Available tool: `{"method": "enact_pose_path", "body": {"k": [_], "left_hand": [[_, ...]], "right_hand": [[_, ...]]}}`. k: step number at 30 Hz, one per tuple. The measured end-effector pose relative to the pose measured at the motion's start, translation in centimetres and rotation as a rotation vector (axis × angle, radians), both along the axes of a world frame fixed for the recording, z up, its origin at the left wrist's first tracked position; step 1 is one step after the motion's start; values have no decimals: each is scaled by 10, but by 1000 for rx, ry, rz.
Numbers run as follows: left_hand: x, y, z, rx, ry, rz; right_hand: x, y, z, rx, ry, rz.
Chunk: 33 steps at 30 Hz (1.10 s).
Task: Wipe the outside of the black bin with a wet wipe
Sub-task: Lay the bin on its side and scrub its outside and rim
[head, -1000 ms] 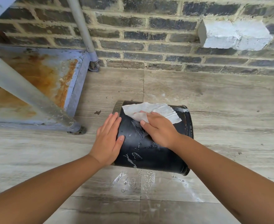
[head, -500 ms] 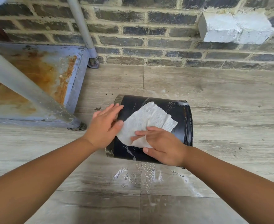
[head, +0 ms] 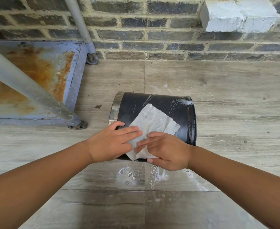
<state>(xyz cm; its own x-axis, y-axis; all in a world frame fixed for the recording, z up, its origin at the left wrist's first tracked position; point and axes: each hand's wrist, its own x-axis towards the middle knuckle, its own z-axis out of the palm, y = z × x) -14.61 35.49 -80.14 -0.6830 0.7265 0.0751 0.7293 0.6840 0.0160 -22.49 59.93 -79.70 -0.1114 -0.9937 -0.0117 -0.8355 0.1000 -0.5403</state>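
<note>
Both hands flat, fingers straight — left hand (head: pixel 110 142) and right hand (head: pixel 166 151) pressing wet wipe (head: pixel 154 123) onto black bin (head: pixel 174 111).

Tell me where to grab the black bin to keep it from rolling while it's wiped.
Grip the metal rim at the left end, coming from the left. The black bin lies on its side, and the wet wipe covers only the middle, so that end is free.
</note>
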Motion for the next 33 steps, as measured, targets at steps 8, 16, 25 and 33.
{"method": "enact_pose_path", "body": {"k": [8,16,25,33], "left_hand": [[29,5,-6,-22,-33,-51],[52,15,-10,-76,-81,-136],[67,23,-20,41,-247,-102],[76,35,-20,157,-539,26]], "right_hand": [[10,-3,-1,-48,22,101],[29,2,-10,-59,-30,112],[42,1,-17,-12,-192,63],[59,13,-33,167,-396,-104]]}}
